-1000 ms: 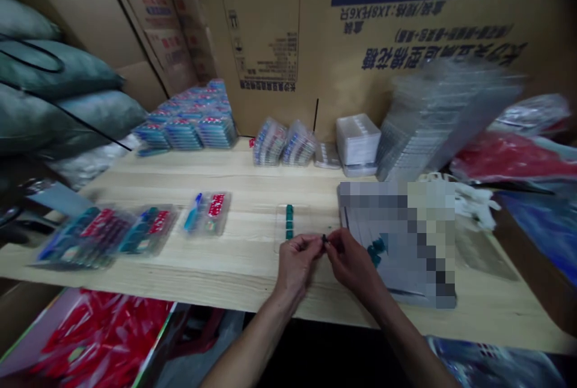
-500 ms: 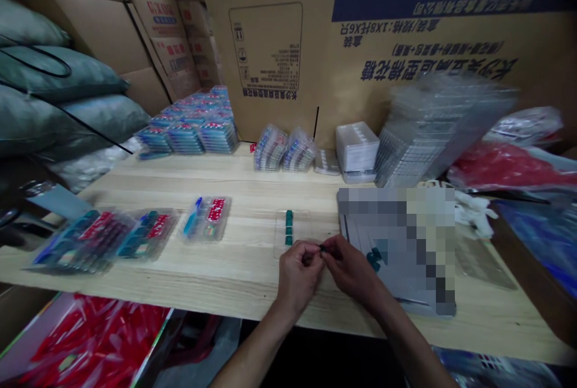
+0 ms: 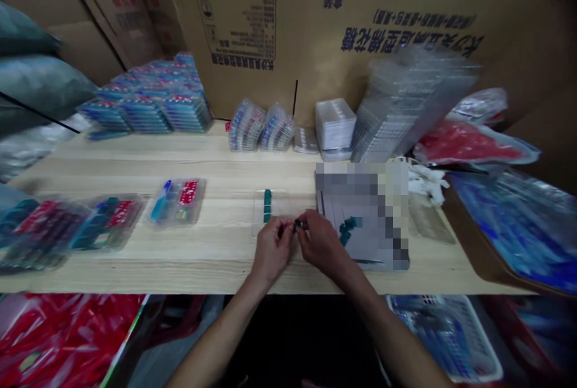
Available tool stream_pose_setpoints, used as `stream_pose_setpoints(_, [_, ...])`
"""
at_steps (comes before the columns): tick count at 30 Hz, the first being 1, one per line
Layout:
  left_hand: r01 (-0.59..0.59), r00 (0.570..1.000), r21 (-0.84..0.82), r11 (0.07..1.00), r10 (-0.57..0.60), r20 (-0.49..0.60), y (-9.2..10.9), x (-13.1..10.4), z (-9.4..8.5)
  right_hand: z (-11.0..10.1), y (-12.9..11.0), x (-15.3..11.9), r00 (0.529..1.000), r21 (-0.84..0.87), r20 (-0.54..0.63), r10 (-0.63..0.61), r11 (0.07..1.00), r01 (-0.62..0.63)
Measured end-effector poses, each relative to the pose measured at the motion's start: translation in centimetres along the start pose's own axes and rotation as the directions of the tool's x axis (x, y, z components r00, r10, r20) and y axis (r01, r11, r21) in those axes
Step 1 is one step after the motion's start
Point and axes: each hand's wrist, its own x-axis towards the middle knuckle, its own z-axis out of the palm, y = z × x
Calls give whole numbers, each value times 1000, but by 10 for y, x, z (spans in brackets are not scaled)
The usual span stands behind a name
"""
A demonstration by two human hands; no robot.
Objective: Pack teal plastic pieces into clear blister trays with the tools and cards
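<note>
My left hand (image 3: 273,250) and my right hand (image 3: 321,241) meet over the table, the fingers of both pinched round a small dark green piece (image 3: 297,224). Most of that piece is hidden by the fingertips. Just beyond my left hand lies a shallow clear plastic tray (image 3: 258,212), with a short column of green blocks (image 3: 267,203) in it. To the right of my right hand, several loose green blocks (image 3: 347,232) rest on a flat grey tray (image 3: 374,253), whose right part is pixelated.
Filled clear packs (image 3: 192,199) lie on the left side of the table. Along the back stand blue packs (image 3: 148,106), white trays (image 3: 336,124) and a tall stack of clear trays (image 3: 396,106). A carton of blue items (image 3: 532,226) is at the right; red items (image 3: 58,334) sit below left.
The camera view has tilted down and shifted right, so everything appears further up and left. Both hands stay together at the small green piece.
</note>
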Motion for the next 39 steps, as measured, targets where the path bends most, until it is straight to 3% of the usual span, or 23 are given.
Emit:
stream_pose_setpoints(4, [-20,1000,128,992,17,26,-1,4,-1,-2,-3,3,998,-55,60,4,998,-1])
stream_pose_setpoints(8, [41,993,46,998,-46,113,-8,6,-4,-9,5,14,965,135,250,84,983,-121])
stream_pose_setpoints(10, [55,987,24,998,-58,151,-10,6,-5,-13,6,17,948,154,306,89,978,-142])
stream_pose_setpoints(16, [-46,999,207,977,39,37,-4,2,0,-8,-20,11,955,-240,257,149,967,-86])
stream_pose_setpoints(20, [-25,996,178,984,10,89,0,-3,-3,-9,-10,16,958,-354,223,179,931,-92])
stream_pose_setpoints(23, [75,981,36,997,-80,174,-2,-8,-12,-24,15,22,940,-274,183,288,933,-233])
stream_pose_setpoints(25, [122,981,8,993,-122,151,-2,-9,-18,-33,24,22,955,-114,177,239,969,-221])
stream_pose_setpoints(29, [73,995,74,995,-78,70,1,-7,-21,-29,5,12,984,138,174,43,988,-68])
stream_pose_setpoints(32, [60,994,33,998,-62,86,5,-6,-17,-16,-13,9,975,227,221,3,972,-54])
stream_pose_setpoints(36, [136,986,-116,984,-123,111,5,-8,-12,-13,-12,13,957,272,290,-18,960,-64])
stream_pose_setpoints(39, [181,981,-212,960,-161,108,2,-10,-9,-17,-12,14,948,201,316,-27,979,-39])
